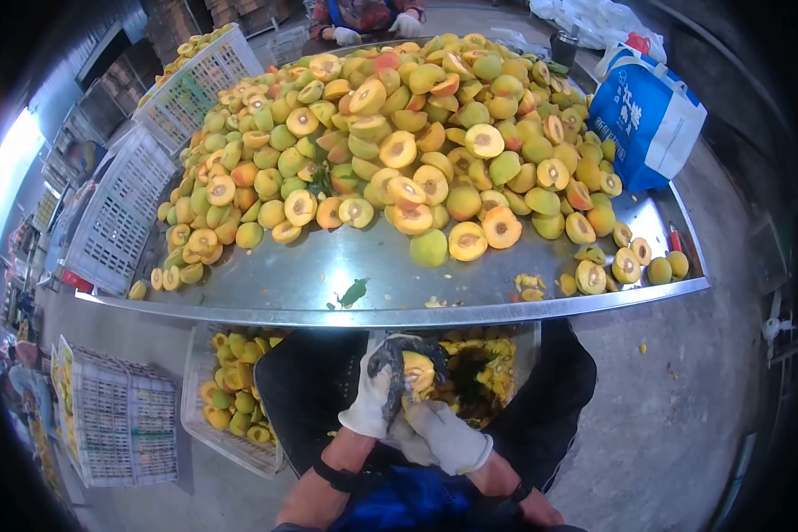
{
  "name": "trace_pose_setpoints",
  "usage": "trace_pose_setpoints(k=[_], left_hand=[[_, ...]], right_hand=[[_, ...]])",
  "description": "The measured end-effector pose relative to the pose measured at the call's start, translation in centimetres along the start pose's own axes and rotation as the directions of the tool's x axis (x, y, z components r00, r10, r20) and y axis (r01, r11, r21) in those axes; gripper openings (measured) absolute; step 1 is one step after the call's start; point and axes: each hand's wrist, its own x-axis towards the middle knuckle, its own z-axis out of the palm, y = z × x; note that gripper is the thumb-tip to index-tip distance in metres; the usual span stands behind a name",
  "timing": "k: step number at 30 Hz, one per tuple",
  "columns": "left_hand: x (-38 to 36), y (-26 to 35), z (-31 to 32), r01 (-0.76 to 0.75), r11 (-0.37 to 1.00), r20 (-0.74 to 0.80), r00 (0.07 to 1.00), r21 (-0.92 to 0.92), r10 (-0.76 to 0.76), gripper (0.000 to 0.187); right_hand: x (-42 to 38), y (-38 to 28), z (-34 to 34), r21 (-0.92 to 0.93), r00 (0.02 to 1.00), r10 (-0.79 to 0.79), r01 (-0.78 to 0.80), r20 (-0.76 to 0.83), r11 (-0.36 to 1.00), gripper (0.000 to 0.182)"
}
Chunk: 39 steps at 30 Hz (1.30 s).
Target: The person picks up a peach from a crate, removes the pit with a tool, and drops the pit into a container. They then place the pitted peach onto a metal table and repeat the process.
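My left hand (374, 390), in a whitish glove with a dark, dirty patch over the fingers, is closed around a cut yellow peach half (418, 371). Right beside it, my right hand (443, 434), also gloved, is closed with its fingertips at the lower edge of the fruit. Whether it grips a small tool cannot be made out. Both hands are over my lap, below the table's front edge. Beyond them a large heap of halved peaches (399, 149) covers much of the metal table (301, 275), many with the cut face showing.
A crate of peach pieces (230, 434) stands under the table at left, and yellow pieces (488, 363) lie between my knees. White crates (120, 208) line the left side. A blue and white bag (638, 120) stands at right. Across the table are a person's gloved hands (406, 25).
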Motion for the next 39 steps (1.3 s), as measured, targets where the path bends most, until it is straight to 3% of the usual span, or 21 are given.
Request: trace_pose_setpoints(k=[3,5,6,7,8,9,10,11,12,13,14,16,19,22,26,29,33,36,37,38,39], left_hand=[[0.1,-0.5,0.4,0.09,0.978,-0.045,0.994,-0.191,-0.101,0.061],[0.1,0.9,1.3,0.118,0.955,-0.137,0.977,-0.273,-0.16,0.069],[-0.3,1.4,0.7,0.204,0.83,-0.067,0.958,-0.52,-0.277,0.072],[-0.1,1.8,0.0,0.101,0.871,-0.125,0.975,-0.481,-0.182,0.073],[0.2,1.9,-0.9,0.005,0.898,-0.173,0.981,-0.439,-0.09,0.074],[0.0,2.4,-2.9,0.044,0.88,-0.134,0.984,-0.473,-0.121,0.074],[-0.6,2.5,-4.3,-0.036,0.931,-0.275,0.959,-0.364,-0.071,0.063],[-1.5,3.7,-5.8,-0.102,0.99,-0.295,0.947,0.094,0.126,0.045],[-2.1,6.2,-6.8,0.083,0.957,-0.462,0.885,0.277,0.057,0.027],[-3.0,7.8,-7.6,-0.045,0.564,-0.291,0.821,0.825,0.491,0.028],[-3.2,10.4,-7.2,0.008,0.173,-0.112,0.791,0.985,0.602,0.039],[-2.7,13.2,-8.4,0.252,-0.209,-0.059,0.758,0.945,0.649,0.037],[0.1,14.9,-7.1,-0.058,-0.074,0.088,0.849,0.996,0.521,0.04],[6.0,13.4,-0.7,-0.264,0.016,0.249,0.928,0.964,0.277,0.048],[14.7,8.2,3.9,-0.428,-0.217,0.418,0.904,0.877,-0.091,0.068],[16.2,7.1,7.2,-0.34,-0.38,0.243,0.929,0.86,-0.28,0.066],[16.1,5.8,4.5,-0.358,-0.238,0.356,0.933,0.903,-0.051,0.056],[15.3,5.7,1.4,-0.434,0.081,0.415,0.892,0.897,0.176,0.053],[14.1,6.7,1.4,-0.251,0.438,0.228,0.968,0.863,0.105,0.049],[14.3,5.8,-0.6,-0.138,0.777,0.185,0.982,0.614,0.029,0.049],[11.6,8.2,1.1,0.071,0.956,0.117,0.987,0.283,-0.108,0.051]], right_hand=[[-0.5,0.8,-0.5,0.296,0.995,0.024,-0.053,0.101,0.954,0.034],[-0.9,0.4,-0.8,0.147,0.996,-0.008,-0.005,0.085,0.989,0.033],[-1.2,0.2,-1.1,0.072,0.996,-0.027,0.021,0.082,0.997,0.033],[-1.8,1.2,-2.0,0.155,0.998,0.03,-0.038,0.055,0.987,0.034],[-1.9,1.7,-3.0,-0.03,0.995,0.074,-0.076,-0.071,0.997,0.036],[-1.2,1.8,-3.8,-0.386,0.987,-0.065,0.002,-0.149,0.923,0.037],[-0.5,1.4,-4.3,-0.695,0.959,-0.225,0.042,-0.174,0.718,0.04],[-0.4,-0.3,-2.9,-0.829,0.892,-0.214,-0.249,-0.398,0.501,0.043],[-0.6,0.3,-3.9,-0.708,0.873,-0.148,-0.266,-0.465,0.654,0.044],[-0.9,1.6,-6.0,-0.562,0.854,-0.069,-0.277,-0.516,0.78,0.045],[-1.2,2.5,-7.6,-0.395,0.837,0.027,-0.285,-0.546,0.873,0.046],[-1.1,3.8,-8.8,-0.531,0.815,-0.049,-0.329,-0.578,0.781,0.047],[-0.2,4.2,-8.4,-0.459,0.806,-0.018,-0.318,-0.591,0.829,0.049],[0.8,4.6,-8.1,-0.596,0.826,-0.132,-0.275,-0.548,0.755,0.047],[0.1,4.5,-8.0,-0.525,0.816,-0.116,-0.248,-0.566,0.814,0.046],[0.4,6.6,-10.9,-0.597,0.81,-0.178,-0.244,-0.559,0.764,0.047],[0.2,5.7,-10.0,-0.61,0.803,-0.249,-0.172,-0.542,0.773,0.033],[-0.6,4.4,-8.7,-0.507,0.818,-0.17,-0.164,-0.549,0.846,0.032],[-0.9,4.0,-8.2,-0.459,0.822,-0.125,-0.177,-0.555,0.87,0.034],[-1.3,3.5,-7.5,-0.403,0.823,-0.144,-0.11,-0.55,0.909,0.031],[-1.6,2.9,-6.6,-0.343,0.823,-0.162,-0.042,-0.544,0.938,0.028]])
